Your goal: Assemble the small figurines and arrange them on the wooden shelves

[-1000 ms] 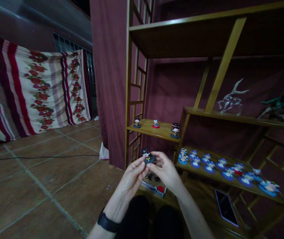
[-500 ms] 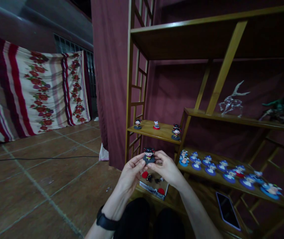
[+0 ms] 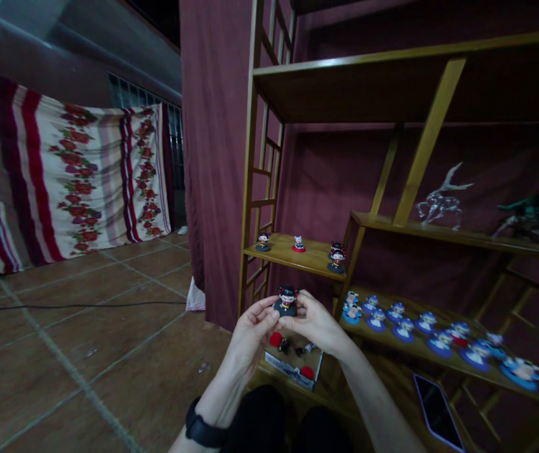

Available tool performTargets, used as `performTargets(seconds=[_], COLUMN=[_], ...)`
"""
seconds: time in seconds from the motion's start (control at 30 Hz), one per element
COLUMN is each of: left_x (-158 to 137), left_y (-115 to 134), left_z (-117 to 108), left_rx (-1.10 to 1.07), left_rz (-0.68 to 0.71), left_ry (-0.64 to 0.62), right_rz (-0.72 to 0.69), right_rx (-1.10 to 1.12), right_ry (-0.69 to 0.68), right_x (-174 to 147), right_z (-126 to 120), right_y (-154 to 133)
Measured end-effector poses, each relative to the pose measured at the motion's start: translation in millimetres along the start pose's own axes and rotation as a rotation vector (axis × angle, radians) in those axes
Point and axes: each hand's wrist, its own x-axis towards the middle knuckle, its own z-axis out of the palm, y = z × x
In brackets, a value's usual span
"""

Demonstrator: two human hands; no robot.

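A small black-haired figurine (image 3: 287,298) with red hair ties stands upright on a dark round base, held between both hands. My left hand (image 3: 251,329) pinches the base from the left, thumb in front. From the other side, my right hand (image 3: 315,323) grips the same base with thumb and fingers. Below the hands sits a shallow box (image 3: 292,370) holding red round pieces and small dark parts, partly covered by my hands. On the small shelf (image 3: 292,251) above stand a similar figurine (image 3: 263,241) at left, a white-and-red one (image 3: 299,243) and two dark-haired ones (image 3: 337,258) at right.
Several blue-and-white figurines (image 3: 404,329) line the lower right shelf. A phone (image 3: 439,412) lies below them. Higher up stand a clear deer ornament (image 3: 441,201) and a green figure (image 3: 531,217). A curtain (image 3: 217,189) hangs left of the shelf; a cable (image 3: 85,306) crosses the tiled floor.
The view has shifted slightly, so the shelf sits a little lower in the picture. Both hands still hold the figurine, which appears slightly turned.
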Motion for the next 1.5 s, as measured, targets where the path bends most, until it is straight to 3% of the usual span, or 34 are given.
performTargets(seconds=[0.33, 0.6, 0.77, 1.03, 1.27, 1.5], left_x=[1.4, 2.4, 4.4, 2.5, 3.1, 4.4], left_y=[2.1, 1.6, -1.2, -0.3, -0.2, -28.9], left_z=[-4.7, -8.7, -13.4, -15.7, -17.6, -51.0], left_rx=[-0.012, -0.023, -0.039, -0.052, -0.044, 0.092], left_rz=[-0.015, -0.001, 0.014, -0.013, -0.039, -0.094], left_ry=[0.055, 0.067, 0.106, 0.082, 0.106, 0.203], right_rz=[0.037, 0.072, 0.016, 0.076, 0.047, -0.001], right_rx=[0.129, 0.361, 0.264, 0.112, 0.129, 0.131], right_ry=[-0.018, -0.056, -0.013, -0.019, -0.022, 0.015], right_x=[10.4, 15.3, 15.3, 16.9, 19.2, 38.2], right_z=[6.2, 14.4, 15.9, 17.0, 15.3, -2.0], right_y=[2.8, 0.1, -2.5, -1.8, -0.3, -12.4])
